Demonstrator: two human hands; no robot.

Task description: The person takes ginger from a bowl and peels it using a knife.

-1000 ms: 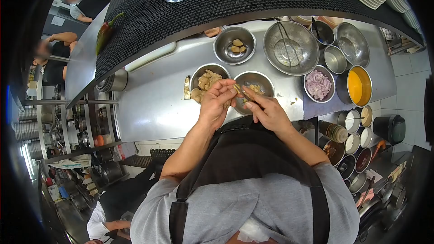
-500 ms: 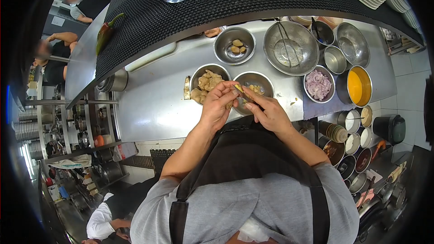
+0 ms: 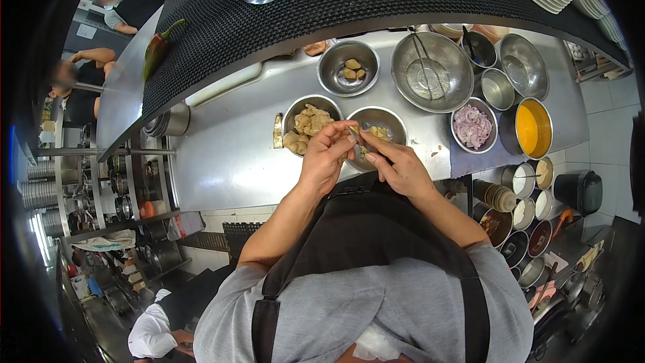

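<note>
My left hand (image 3: 324, 161) is closed, its fingertips pinching a small piece of ginger that is mostly hidden. Close beside it, my right hand (image 3: 403, 167) grips what looks like a small knife (image 3: 356, 136), its thin blade against the ginger. Both hands are over the near edge of a steel bowl (image 3: 405, 133) with pale yellow scraps inside. To the left, another steel bowl (image 3: 287, 115) is heaped with knobbly ginger (image 3: 313, 121). Behind them, a third bowl (image 3: 324, 81) contains several smooth pale pieces (image 3: 353, 68).
A colander (image 3: 406, 77), a bowl of sliced red onion (image 3: 473, 126) and a pot of orange liquid (image 3: 533, 128) stand to the right. A black-matted shelf (image 3: 282, 23) overhangs the steel counter (image 3: 222, 175). Other people are at the left; one in white (image 3: 151, 333) is lower left.
The piece in my left fingertips has turned slightly, showing less yellow, while both hands stay almost in place. At lower left, the person in white has shifted position.
</note>
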